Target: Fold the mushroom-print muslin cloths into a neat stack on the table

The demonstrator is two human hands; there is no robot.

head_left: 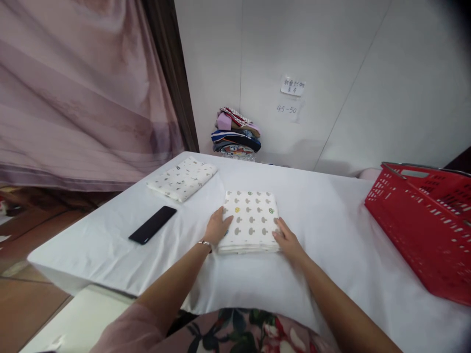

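Note:
A neatly folded white cloth (252, 215) printed with grey mushroom shapes and a few yellow and green ones lies flat on the white-covered table (316, 220). My left hand (218, 226) grips its left edge, thumb on top and the other fingers along the side. On the opposite edge my right hand (289, 239) holds it in the same way, thumb and a finger over the top. Further back to the left rests a second folded white cloth (184, 177) with small dark and grey prints, apart from both hands.
A black phone (153, 224) lies left of my left hand. At the right stands a red plastic basket (423, 230). Beyond the far table edge rises a stack of folded clothes (236, 132) by the wall. A pink curtain (81, 88) hangs at the left.

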